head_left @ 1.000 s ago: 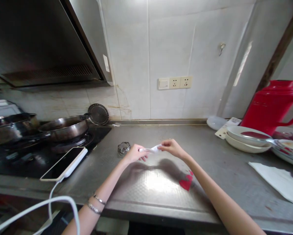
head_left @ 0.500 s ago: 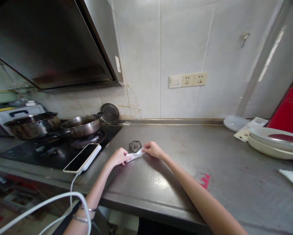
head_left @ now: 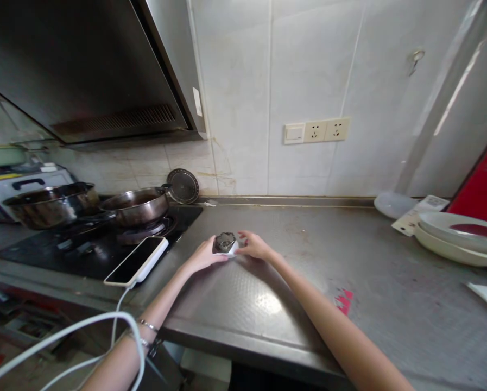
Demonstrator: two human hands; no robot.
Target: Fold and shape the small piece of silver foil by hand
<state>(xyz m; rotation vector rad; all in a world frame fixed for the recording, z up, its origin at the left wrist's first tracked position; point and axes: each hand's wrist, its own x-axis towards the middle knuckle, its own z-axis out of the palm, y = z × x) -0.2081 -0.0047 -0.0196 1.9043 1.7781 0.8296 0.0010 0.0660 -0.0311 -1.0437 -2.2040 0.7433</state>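
Note:
A small dark metal piece with a scalloped edge [head_left: 225,241] rests on the steel counter between my hands. Its exact kind is not clear. A thin white strip, paper or cloth [head_left: 232,252], curves around its near side. My left hand [head_left: 206,256] is curled against the left side, its thumb pressing the strip in front. From the right, my right hand [head_left: 254,246] reaches in with bent fingers, thumb at the strip's right end and index finger lifted a little. Fingertips on the far side are partly hidden.
Left of my arm, a phone [head_left: 135,262] with a white cable overhangs the black stove [head_left: 31,241]. Two steel pots [head_left: 139,207] stand on it, beneath the range hood [head_left: 105,70]. At right are stacked plates [head_left: 457,241], a clear lid [head_left: 393,205] and a red scrap [head_left: 344,300].
The strip, earlier stretched between both hands in front of the metal piece, now bends around its near side. Both hands moved slightly forward, to either side of the piece.

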